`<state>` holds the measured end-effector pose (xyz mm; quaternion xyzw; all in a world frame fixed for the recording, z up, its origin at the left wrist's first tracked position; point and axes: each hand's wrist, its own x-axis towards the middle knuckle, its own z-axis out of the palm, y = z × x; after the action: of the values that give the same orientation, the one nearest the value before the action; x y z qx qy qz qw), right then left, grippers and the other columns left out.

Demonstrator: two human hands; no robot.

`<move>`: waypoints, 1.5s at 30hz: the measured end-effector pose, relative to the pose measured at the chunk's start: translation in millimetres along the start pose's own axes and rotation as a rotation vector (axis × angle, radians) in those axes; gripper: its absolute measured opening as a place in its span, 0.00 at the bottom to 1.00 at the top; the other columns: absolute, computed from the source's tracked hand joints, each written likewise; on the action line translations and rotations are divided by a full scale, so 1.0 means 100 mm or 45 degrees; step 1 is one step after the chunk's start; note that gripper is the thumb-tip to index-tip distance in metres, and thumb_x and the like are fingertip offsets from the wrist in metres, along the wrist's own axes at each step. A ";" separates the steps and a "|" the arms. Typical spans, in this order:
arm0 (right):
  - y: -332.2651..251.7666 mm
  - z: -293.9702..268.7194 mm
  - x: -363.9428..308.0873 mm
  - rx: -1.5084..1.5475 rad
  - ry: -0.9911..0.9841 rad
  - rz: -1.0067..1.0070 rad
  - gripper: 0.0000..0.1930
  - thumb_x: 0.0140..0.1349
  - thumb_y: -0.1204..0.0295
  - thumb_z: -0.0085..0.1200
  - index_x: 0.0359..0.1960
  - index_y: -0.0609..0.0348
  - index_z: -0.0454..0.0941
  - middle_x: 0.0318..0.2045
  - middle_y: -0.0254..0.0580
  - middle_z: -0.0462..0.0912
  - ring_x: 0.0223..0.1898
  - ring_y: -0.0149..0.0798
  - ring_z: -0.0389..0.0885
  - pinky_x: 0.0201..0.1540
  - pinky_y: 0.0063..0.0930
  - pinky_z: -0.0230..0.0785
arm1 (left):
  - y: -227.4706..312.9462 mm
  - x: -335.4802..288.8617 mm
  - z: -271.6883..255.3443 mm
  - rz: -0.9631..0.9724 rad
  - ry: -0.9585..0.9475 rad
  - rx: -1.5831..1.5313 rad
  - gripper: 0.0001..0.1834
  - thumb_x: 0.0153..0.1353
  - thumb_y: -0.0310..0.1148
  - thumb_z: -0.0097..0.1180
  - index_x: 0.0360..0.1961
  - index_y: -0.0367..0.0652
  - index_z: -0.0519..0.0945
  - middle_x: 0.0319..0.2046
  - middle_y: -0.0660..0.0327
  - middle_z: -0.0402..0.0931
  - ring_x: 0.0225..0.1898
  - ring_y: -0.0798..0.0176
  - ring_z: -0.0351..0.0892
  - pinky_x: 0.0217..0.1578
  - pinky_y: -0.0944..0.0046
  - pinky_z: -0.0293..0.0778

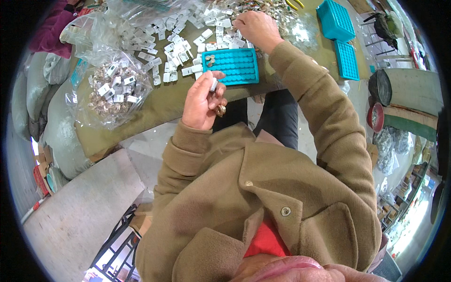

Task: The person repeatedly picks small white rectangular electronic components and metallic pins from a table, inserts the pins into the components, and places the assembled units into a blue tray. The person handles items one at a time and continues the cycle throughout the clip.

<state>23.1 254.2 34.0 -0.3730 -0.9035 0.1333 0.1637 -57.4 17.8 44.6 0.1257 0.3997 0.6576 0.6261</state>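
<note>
My left hand (202,98) is closed in front of the turquoise tray (254,66), pinching a small white plastic case (213,84). Below it, gold-coloured metal pieces (220,110) show at the curled lower fingers. Rows of round hollows fill the tray, and a few small metal pieces (210,60) sit at its left end. Beyond the tray, my right hand (257,29) reaches to the border of the loose white cases (176,54) and a heap of shiny metal parts (277,8). Its fingers are bent together and their tips are partly hidden, so what they grip cannot be made out.
A clear plastic bag (110,113) with metal parts and white cases lies at the table's left. Turquoise trays (346,61) and a deeper turquoise stack (336,21) stand at right. Yellow-handled pliers (295,4) lie at the back. Another person's purple sleeve (52,30) shows far left.
</note>
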 end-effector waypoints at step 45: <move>-0.89 -0.38 -1.01 1.097 0.037 -0.244 0.10 0.59 0.71 0.60 0.41 0.61 0.82 0.28 0.37 0.81 0.30 0.27 0.78 0.33 0.23 0.72 | 0.14 -0.04 0.15 0.734 0.458 0.780 0.05 0.62 0.28 0.58 0.34 0.36 0.78 0.26 0.66 0.78 0.22 0.79 0.71 0.19 0.78 0.65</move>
<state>49.6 124.7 80.8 -0.1872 -0.7935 0.4768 0.3285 -57.1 21.2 65.0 0.2949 0.6267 0.6679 0.2723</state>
